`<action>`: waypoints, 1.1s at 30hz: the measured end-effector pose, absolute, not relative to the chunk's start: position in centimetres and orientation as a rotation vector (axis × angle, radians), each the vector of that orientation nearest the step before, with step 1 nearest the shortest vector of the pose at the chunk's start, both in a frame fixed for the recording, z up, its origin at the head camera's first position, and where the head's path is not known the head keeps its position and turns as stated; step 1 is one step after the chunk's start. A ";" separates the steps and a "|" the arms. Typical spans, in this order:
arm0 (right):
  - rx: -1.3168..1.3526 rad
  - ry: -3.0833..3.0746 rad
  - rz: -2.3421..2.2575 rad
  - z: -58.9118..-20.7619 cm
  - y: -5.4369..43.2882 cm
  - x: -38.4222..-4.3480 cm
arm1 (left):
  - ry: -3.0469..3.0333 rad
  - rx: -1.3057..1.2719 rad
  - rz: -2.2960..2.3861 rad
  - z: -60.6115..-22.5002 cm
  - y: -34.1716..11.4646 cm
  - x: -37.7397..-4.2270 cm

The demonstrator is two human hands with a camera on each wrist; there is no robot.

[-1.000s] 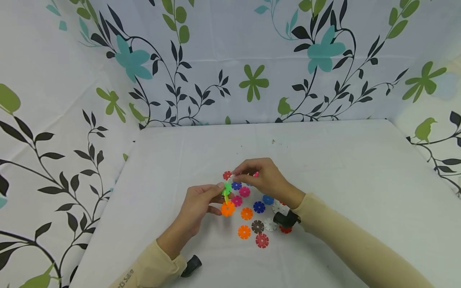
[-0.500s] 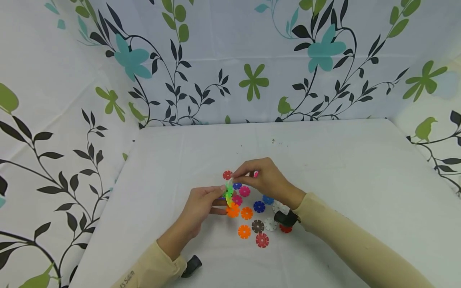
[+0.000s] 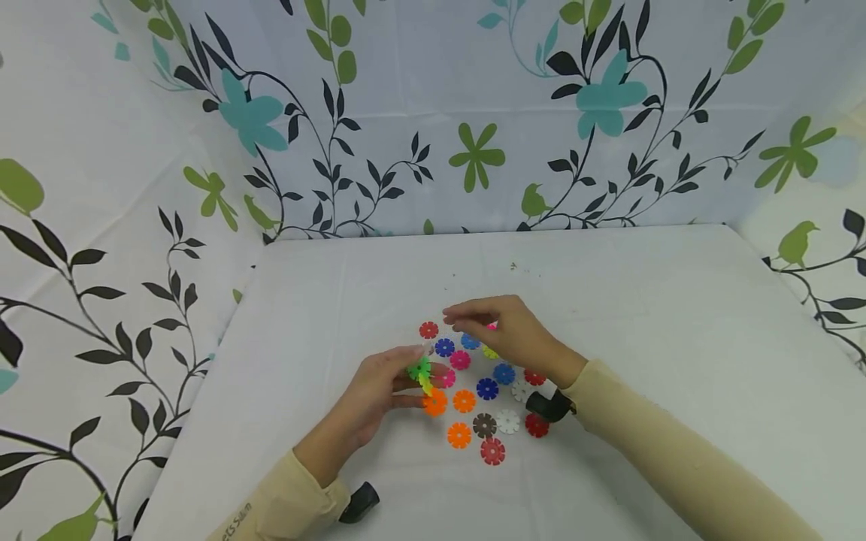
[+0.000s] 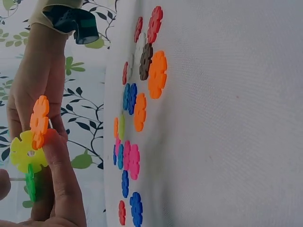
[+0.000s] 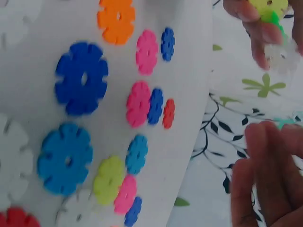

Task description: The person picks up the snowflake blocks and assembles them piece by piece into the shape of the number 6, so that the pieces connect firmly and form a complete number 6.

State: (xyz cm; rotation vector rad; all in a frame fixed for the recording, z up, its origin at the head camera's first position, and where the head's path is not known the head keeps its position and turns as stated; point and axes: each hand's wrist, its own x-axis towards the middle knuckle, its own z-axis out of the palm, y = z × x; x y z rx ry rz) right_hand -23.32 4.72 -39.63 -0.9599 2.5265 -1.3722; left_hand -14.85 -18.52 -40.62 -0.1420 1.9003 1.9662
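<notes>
My left hand (image 3: 372, 391) holds a small chain of interlocking notched discs above the table. The chain has an orange disc (image 4: 39, 118), a yellow disc (image 4: 20, 150), a green disc (image 4: 30, 182) and a whitish disc (image 5: 279, 56). Thumb and fingers pinch it near the green and white end in the head view, the orange disc hanging lowest. Just to the right and a little farther back, my right hand (image 3: 510, 330) hovers with bent, relaxed fingers and nothing between them. Its fingers stand apart from the white disc in the right wrist view.
Several loose discs lie flat on the white table (image 3: 609, 300) beneath and between the hands, among them a dark blue disc (image 3: 487, 394), a brown disc (image 3: 484, 432) and a red disc (image 3: 492, 458). Patterned cloth (image 3: 406, 75) hangs behind and at both sides.
My right hand has let go of the white disc and drawn back to the right. The chain in my left hand has tilted and sits slightly lower.
</notes>
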 end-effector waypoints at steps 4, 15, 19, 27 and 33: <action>-0.748 2.682 -1.230 -40.2 6.4 -24.2 | 1.795 -0.143 2.039 -40.7 -18.8 -14.9; -0.389 2.745 -0.782 -41.5 9.9 -25.8 | 1.700 -0.153 2.141 -41.0 -18.9 -14.9; -0.343 2.737 -0.760 -41.7 10.3 -26.1 | 1.706 -0.170 2.162 -41.1 -18.8 -14.9; -0.344 2.736 -0.753 -41.7 10.2 -26.3 | 1.754 -0.206 2.183 -41.4 -18.9 -14.9; -0.356 2.756 -0.715 -41.9 10.1 -26.5 | 1.734 -0.214 2.205 -41.6 -18.9 -15.0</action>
